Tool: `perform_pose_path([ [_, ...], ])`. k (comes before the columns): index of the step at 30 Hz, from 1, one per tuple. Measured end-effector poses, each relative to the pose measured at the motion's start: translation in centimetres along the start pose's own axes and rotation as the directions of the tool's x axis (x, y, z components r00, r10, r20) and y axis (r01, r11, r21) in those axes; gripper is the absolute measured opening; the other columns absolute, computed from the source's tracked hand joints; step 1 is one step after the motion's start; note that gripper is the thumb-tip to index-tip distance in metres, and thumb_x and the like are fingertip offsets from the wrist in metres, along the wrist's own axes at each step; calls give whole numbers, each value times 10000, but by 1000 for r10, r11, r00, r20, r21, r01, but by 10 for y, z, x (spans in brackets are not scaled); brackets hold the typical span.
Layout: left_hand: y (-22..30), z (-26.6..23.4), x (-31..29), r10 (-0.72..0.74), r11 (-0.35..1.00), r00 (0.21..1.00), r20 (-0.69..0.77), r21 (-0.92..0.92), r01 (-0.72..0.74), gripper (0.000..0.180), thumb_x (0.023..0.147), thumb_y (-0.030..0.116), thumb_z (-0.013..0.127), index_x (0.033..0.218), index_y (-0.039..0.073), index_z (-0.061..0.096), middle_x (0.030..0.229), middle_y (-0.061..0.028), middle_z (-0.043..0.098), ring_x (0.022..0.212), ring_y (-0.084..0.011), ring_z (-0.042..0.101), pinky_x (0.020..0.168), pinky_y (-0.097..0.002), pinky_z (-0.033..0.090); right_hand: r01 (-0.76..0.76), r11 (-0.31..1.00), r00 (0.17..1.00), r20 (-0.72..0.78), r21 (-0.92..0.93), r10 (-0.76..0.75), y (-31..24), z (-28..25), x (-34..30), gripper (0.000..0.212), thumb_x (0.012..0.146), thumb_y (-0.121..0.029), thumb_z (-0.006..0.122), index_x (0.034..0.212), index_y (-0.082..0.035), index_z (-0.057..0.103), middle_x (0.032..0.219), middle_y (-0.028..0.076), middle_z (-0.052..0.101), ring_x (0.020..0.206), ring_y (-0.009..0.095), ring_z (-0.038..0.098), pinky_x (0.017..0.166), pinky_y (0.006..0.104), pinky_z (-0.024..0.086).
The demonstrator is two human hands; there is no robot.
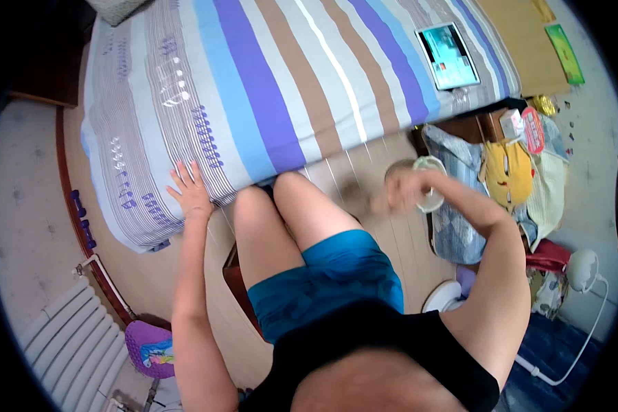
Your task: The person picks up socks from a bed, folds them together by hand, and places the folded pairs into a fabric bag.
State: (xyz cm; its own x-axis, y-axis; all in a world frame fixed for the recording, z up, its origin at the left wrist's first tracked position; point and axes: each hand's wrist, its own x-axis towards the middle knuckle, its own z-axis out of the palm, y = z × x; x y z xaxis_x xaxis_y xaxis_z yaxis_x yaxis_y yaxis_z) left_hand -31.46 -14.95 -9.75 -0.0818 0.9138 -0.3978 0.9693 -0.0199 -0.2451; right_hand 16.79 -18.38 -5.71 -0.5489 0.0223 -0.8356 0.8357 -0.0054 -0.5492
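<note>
My left hand [191, 193] rests on the near edge of the striped bedspread [254, 103], fingers spread and nothing in it. My right hand [406, 191] is out over the floor to the right of my knees, smeared by motion. Its fingers cannot be made out, nor whether they hold anything. Just behind that hand is a pale green-white round container [432, 199], partly hidden by the hand and wrist. A blurred brownish patch lies on the floor to the hand's left; I cannot tell what it is.
A tablet-like screen [449, 56] lies lit on the bed's far right. Right of the container are a blue-grey padded cloth [456, 230] and a yellow cushion [507, 173]. A white lamp [582, 269], a radiator [75, 343] and purple dumbbells [82, 218] stand around.
</note>
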Motion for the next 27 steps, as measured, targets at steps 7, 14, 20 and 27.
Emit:
perform_pose_path([
  [7, -2, -6, -14, -61, 991, 982, 180, 132, 37, 1015, 671, 286, 649, 1357, 64, -66, 1396, -216, -109, 1289, -394, -80, 1000, -571, 55, 137, 948, 177, -935, -287, -309, -62, -236, -48, 515, 750, -317, 620, 1169, -68, 455, 1007, 113, 591, 825, 235, 598, 711, 332, 477],
  [14, 12, -19, 0, -102, 989, 937, 333, 136, 59, 963, 698, 247, 605, 1359, 74, -73, 1392, -211, -146, 1286, -384, -118, 1000, -571, 39, -619, 781, -181, -983, 84, -38, 0, -263, 100, 369, 795, -306, 496, 1119, -140, 431, 1018, 191, 501, 946, 382, 497, 805, 419, 422],
  [20, 5, -6, -3, -108, 990, 943, 315, 125, 71, 971, 697, 290, 608, 1363, 88, -69, 1394, -203, -148, 1286, -382, -127, 1002, -562, 35, -318, 930, 114, -981, -184, -155, 29, -198, 50, 356, 814, -313, 472, 1090, -91, 437, 959, 216, 519, 912, 396, 486, 770, 438, 409],
  [27, 5, -10, -11, -113, 988, 953, 282, 137, 77, 978, 694, 296, 609, 1362, 86, -73, 1390, -201, -168, 1283, -378, -143, 1004, -559, 23, -455, 851, 884, -14, -263, 468, 106, 103, 19, 437, 684, -351, 603, 1026, -79, 583, 1062, 125, 571, 994, 273, 520, 856, 366, 381],
])
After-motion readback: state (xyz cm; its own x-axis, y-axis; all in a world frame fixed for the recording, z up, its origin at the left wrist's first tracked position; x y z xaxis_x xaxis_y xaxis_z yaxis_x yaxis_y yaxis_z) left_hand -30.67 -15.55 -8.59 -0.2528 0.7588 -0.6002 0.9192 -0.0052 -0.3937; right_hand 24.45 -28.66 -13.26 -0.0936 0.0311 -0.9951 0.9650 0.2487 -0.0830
